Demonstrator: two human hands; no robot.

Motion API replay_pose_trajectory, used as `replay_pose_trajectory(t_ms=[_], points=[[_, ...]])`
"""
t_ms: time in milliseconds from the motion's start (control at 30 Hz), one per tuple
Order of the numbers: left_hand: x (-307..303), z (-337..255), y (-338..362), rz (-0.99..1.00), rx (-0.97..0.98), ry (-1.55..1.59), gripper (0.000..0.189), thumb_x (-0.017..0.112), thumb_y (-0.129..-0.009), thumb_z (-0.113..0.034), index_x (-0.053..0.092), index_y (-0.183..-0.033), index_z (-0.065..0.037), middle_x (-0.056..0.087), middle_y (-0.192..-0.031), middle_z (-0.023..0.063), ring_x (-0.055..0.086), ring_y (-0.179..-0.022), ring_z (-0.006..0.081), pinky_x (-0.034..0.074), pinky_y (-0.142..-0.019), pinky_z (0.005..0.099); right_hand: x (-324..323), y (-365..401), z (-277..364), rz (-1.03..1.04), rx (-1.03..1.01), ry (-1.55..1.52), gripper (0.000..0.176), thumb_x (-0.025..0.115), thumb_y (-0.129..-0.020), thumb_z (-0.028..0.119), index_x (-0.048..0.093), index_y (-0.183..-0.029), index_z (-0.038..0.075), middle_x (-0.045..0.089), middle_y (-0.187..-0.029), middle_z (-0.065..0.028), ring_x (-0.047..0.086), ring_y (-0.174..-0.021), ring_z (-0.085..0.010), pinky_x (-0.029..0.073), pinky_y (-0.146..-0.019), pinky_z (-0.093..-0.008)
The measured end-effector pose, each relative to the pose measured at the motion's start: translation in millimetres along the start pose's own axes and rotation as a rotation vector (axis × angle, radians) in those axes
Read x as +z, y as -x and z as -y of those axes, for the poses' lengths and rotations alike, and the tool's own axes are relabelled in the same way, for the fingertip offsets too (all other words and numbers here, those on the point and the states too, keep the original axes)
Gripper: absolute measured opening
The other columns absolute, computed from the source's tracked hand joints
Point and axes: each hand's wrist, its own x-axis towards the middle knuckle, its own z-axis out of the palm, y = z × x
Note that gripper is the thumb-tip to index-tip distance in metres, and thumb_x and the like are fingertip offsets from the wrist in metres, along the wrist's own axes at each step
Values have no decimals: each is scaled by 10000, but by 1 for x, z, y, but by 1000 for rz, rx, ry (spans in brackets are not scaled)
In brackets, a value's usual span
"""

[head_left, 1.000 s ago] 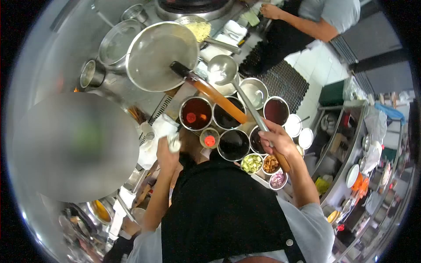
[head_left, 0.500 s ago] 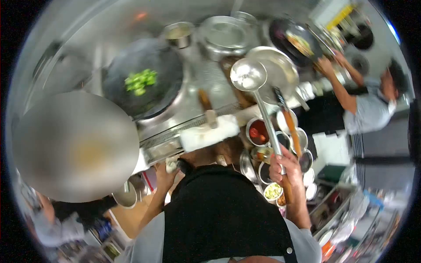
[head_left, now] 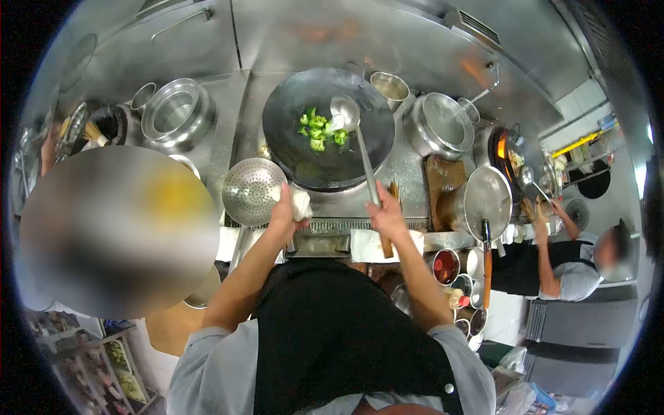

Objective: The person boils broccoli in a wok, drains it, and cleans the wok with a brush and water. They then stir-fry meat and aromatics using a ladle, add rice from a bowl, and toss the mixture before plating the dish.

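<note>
A dark wok [head_left: 297, 159] sits on the stove in front of me, with green broccoli pieces [head_left: 317, 129] in it. My right hand [head_left: 387, 216] is closed round the handle of a metal ladle [head_left: 345, 111], whose bowl is inside the wok beside the broccoli. Near the wok's front left edge, my left hand [head_left: 282, 214] grips a white cloth [head_left: 300, 203]. What lies under the cloth is hidden. Just left of that hand is a perforated metal strainer [head_left: 253, 191].
Metal pots [head_left: 436, 124] stand at the right and left of the wok. A strainer pan [head_left: 488, 200] rests by a wooden board [head_left: 444, 181]. Seasoning containers [head_left: 446, 266] are at front right. A co-worker [head_left: 574, 266] holds a ladle farther right.
The view has turned toward the wok. The ladle has gone from above the counter into the wok. My left hand has moved from the stove's front edge up to the wok's side.
</note>
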Motion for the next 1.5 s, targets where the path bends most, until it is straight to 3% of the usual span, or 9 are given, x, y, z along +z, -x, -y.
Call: replay_pose_trajectory(t_ms=[133,300,633,667,833,1000,1233,1367,1500], points=[[30,-21,-48,-19,-56,-8,418,623,-1016,-524,677,-1106,-120,729,-939,56,673,-746,202,513,-575,357,48,5,-85,-212,-573,376,807,697,-973,134,293,-1672,128,736,-842,-222,706,-702,-351,549,-650,-465],[33,1,-91,-104,-77,-47,164,673,-927,-224,683,-1004,-79,714,-897,83,658,-723,215,484,-567,380,29,56,-92,70,-346,555,870,703,-956,137,230,-1687,148,710,-1015,-359,718,-915,-505,589,-818,-491],[-37,54,36,-175,129,4,123,681,-899,-107,637,-999,-50,655,-857,85,664,-716,202,524,-569,372,-50,39,13,50,-173,546,821,708,-958,118,291,-1665,137,707,-1266,-288,746,-972,-432,574,-887,-497],[-31,45,50,-172,120,-32,129,679,-905,-117,641,-1011,-54,654,-862,85,664,-727,203,528,-584,370,-49,54,-4,-2,-477,531,809,693,-969,110,289,-1669,140,738,-1192,-233,739,-865,-366,579,-810,-469],[30,-13,33,-103,88,67,114,679,-951,-195,668,-987,-88,682,-857,55,643,-731,159,460,-553,314,-69,114,30,515,86,-25,819,730,-982,113,305,-1678,183,713,-1075,-67,570,-654,-58,507,-584,-268],[16,15,-39,0,147,20,99,693,-924,-163,664,-944,-71,699,-859,79,644,-643,183,464,-488,324,-51,43,-31,103,-399,558,809,740,-927,267,371,-1636,142,698,-1157,-313,686,-944,-504,535,-920,-500],[-50,65,32,-10,218,-254,212,692,-945,-196,670,-1083,-37,700,-902,96,701,-762,239,581,-652,380,-46,94,-1,44,-521,513,796,746,-944,172,366,-1643,140,684,-1002,-156,692,-812,-361,564,-817,-442],[11,13,3,20,331,-89,153,712,-926,-208,662,-981,-73,688,-832,65,652,-682,183,507,-536,335,-48,128,49,362,44,195,799,750,-951,172,361,-1647,133,632,-962,-118,667,-825,-308,557,-857,-424],[17,9,-46,24,97,22,124,703,-932,-180,644,-974,-79,683,-799,59,641,-610,174,458,-448,305,-36,43,-25,98,-437,609,815,746,-916,145,376,-1642,168,715,-1060,-247,701,-887,-389,538,-873,-464]])
